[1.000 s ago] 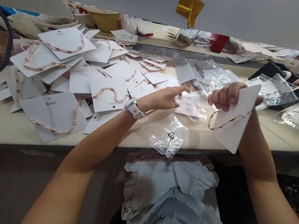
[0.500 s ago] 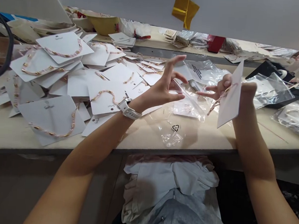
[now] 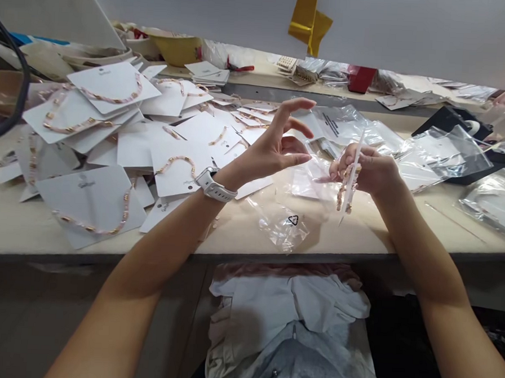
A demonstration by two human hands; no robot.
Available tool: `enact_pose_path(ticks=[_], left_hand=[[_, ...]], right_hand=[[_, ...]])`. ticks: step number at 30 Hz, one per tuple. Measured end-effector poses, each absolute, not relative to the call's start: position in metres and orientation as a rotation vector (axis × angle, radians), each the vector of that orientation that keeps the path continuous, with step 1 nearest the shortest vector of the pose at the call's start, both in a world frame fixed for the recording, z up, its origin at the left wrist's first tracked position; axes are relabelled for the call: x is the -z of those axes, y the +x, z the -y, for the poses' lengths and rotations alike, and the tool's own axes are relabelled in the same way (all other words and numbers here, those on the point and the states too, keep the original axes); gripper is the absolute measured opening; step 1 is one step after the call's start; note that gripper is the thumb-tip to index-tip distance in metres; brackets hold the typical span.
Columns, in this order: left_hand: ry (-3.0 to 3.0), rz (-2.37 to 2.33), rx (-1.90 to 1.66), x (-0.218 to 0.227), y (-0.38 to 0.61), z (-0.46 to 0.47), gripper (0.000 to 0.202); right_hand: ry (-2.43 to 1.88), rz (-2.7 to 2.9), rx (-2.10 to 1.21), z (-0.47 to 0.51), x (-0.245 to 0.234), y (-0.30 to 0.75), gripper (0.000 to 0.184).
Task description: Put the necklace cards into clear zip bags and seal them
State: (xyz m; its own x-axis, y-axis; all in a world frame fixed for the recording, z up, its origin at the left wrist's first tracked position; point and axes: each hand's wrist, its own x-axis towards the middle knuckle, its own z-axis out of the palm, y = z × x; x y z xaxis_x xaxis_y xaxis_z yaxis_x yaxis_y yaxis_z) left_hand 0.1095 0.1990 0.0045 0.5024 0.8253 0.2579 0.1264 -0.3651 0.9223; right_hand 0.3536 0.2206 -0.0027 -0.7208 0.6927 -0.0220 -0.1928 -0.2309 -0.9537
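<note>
The right hand (image 3: pixel 369 172) had its fingers clamped on a white card (image 3: pixel 354 172) held edge-on, letting its beaded bracelet (image 3: pixel 343 196) hang free. The left hand (image 3: pixel 276 139) stayed open, fingers apart, near a clear plastic bag (image 3: pixel 316 178); carded bracelets (image 3: pixel 177 174) lay heaped beyond.

Your left hand (image 3: pixel 275 151) and right hand (image 3: pixel 369 172) are bare, and so are both forearms (image 3: pixel 152 246). A white smartwatch (image 3: pixel 208 182) with a rounded case sits on your left wrist, fastened by a wide white rubber strap. Below, you wear a grey top (image 3: pixel 298 369) with a small metal stud (image 3: pixel 274 373). A white ruffled cloth (image 3: pixel 263 313) lies bunched over your front, its frilled edge falling at the side, with a faint pink band along the top.
</note>
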Motion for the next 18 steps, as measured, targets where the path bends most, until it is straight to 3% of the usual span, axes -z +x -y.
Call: enact_pose_path(ticks=[7, 13, 18], left_hand=[[1.793, -0.759, -0.970, -0.006, 0.107, -0.201, 0.073], [1.779, -0.708, -0.821, -0.013, 0.103, -0.200, 0.077], [1.757, -0.659, -0.805, -0.012, 0.103, -0.200, 0.075]], right_hand=[[-0.531, 1.614, -2.079, -0.220, 0.003, 0.359, 0.030], [-0.763, 1.544, -1.770, -0.215, -0.008, 0.357, 0.039], [-0.851, 1.488, -1.591, -0.215, -0.014, 0.355, 0.037]])
